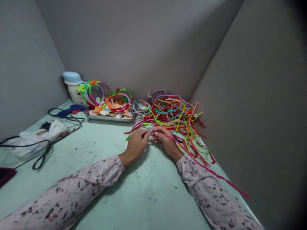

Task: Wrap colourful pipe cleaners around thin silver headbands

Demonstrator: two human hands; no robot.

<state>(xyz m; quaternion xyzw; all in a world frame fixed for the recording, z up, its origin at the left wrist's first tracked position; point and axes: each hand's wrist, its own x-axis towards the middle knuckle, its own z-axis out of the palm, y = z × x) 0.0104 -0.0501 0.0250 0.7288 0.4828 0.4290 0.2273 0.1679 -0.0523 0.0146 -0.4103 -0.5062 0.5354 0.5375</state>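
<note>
My left hand [138, 142] is closed, fingertips pinched on a small hoop [152, 127] wrapped in lavender and green fuzzy stem. The hoop's lower part is hidden behind the fingers. Close against it, my right hand [166, 139] pinches one end of a long pink pipe cleaner [216, 174] where it meets the hoop. The rest of that stem trails over my right forearm toward the table's right edge. Just beyond both hands lies a tangled heap of colourful pipe cleaners [171, 110]. A dark tool, partly covered, shows beside my right hand.
A metal tray [110, 118] holds seashells and several wrapped hoops [94, 92]. Bare wire rings [141, 107] lie beside it. At the left are a white tumbler with a blue lid [74, 86], a black cable [49, 147], a plastic bag [35, 140] and a red-edged phone [7, 175]. Walls enclose the table.
</note>
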